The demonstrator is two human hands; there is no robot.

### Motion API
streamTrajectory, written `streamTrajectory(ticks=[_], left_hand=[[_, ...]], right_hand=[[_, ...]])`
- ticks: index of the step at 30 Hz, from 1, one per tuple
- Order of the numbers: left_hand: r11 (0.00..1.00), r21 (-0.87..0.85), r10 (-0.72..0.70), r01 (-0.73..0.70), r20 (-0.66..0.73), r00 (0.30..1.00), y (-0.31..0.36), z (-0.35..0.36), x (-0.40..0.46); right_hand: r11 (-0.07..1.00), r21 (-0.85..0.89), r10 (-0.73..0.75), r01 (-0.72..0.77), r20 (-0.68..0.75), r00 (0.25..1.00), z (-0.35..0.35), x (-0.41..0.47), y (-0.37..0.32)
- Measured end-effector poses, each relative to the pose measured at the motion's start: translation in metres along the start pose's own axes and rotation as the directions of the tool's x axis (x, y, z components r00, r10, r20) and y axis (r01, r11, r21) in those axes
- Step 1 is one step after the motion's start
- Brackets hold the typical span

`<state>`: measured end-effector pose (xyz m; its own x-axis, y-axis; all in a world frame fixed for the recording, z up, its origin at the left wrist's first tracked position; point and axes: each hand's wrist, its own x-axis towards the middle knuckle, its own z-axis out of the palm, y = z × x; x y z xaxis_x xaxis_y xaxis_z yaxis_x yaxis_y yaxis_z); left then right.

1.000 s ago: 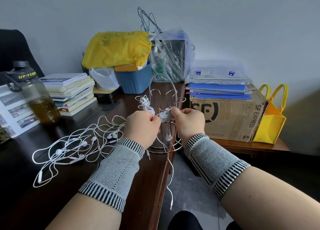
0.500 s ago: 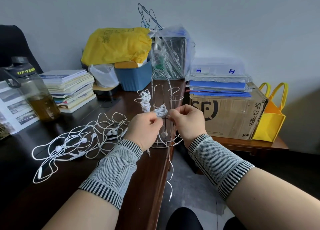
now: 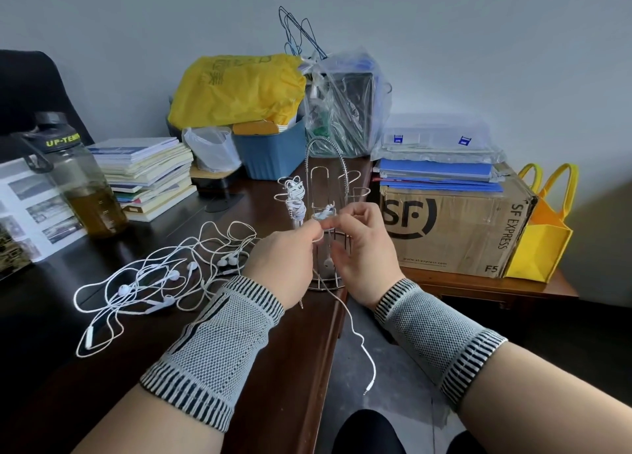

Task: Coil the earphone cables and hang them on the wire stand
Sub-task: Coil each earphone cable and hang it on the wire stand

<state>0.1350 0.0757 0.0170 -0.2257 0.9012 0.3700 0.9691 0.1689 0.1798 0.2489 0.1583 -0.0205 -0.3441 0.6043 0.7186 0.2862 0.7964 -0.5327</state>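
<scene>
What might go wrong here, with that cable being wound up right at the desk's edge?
The loose cable tail hangs off the desk edge toward the floor; it might snag or tug the coil from the hands. The wire stand sits near that edge, so a pull could tip it, along with the bundle already hung there.

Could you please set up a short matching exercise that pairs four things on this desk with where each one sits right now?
Things
1. coiled earphone
2. loose earphones
3. water bottle
4. cardboard box

Places
A. under the blue folders, right of the desk
B. spread in a tangle on the desk, left of the hands
C. hanging on the wire stand
D. far left of the desk, beside the stacked books

Pairs: 1-C, 2-B, 3-D, 4-A
</scene>
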Motion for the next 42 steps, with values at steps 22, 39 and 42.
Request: streamTrajectory(ticks=[22, 39, 42], left_hand=[[0.95, -0.276, -0.143, 0.149, 0.042, 0.989, -0.003, -0.047, 0.008], [0.813, -0.41, -0.429, 0.413, 0.058, 0.901, 0.019, -0.015, 0.032], [0.793, -0.422, -0.439, 0.439, 0.103, 0.892, 0.019, -0.015, 0.031]], right_hand=[[0.962, 0.165, 0.234, -0.219, -0.077, 0.969, 0.001, 0.005, 0.0], [0.833, 0.155, 0.544, -0.531, -0.053, 0.837, -0.002, 0.033, -0.016], [0.824, 0.125, 0.561, -0.552, -0.047, 0.826, -0.005, 0.034, -0.017]])
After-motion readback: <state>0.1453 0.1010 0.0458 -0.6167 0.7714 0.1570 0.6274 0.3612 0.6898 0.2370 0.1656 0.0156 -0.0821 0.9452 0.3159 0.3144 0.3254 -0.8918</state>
